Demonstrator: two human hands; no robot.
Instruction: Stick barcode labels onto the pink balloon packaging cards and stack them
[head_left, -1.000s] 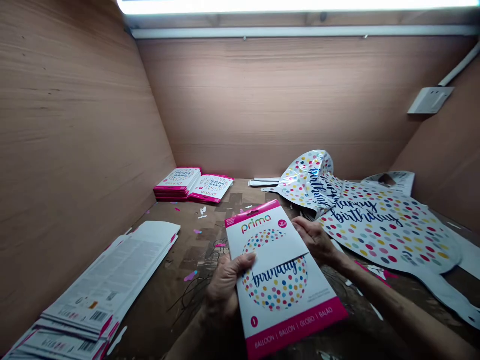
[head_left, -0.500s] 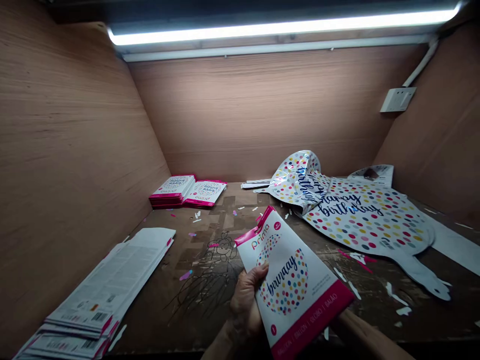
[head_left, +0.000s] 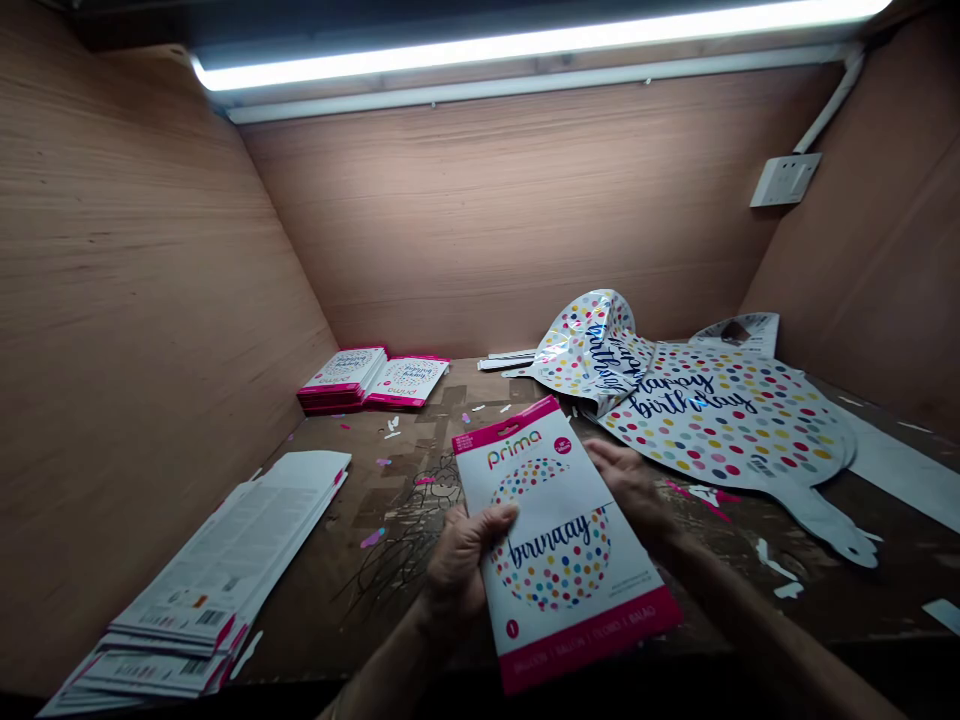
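A flat balloon packet (head_left: 555, 540) tilts toward me at the front of the bench, white with pink ends, "prima" lettering and a dotted "birthday" circle. My left hand (head_left: 461, 555) grips its left edge, thumb on the front face; the other fingers are behind it. Close by the packet's upper right edge is my right hand (head_left: 630, 490), fingers reaching out loosely and slightly blurred. Whether they touch the edge I cannot tell. Dotted "happy birthday" foil balloons (head_left: 720, 420) lie flat to the right, with a crumpled one (head_left: 589, 345) at their far left end.
Finished-looking packets (head_left: 345, 375) are stacked at the back left. A pile of white printed sleeves (head_left: 225, 560) lies along the left wall. Paper scraps (head_left: 776, 560) litter the brown bench. A socket (head_left: 786, 180) and light tube (head_left: 540, 45) are above.
My right hand has come out from under the packet to its upper right side. The packet has turned more upright and shifted slightly left, still in my left hand.
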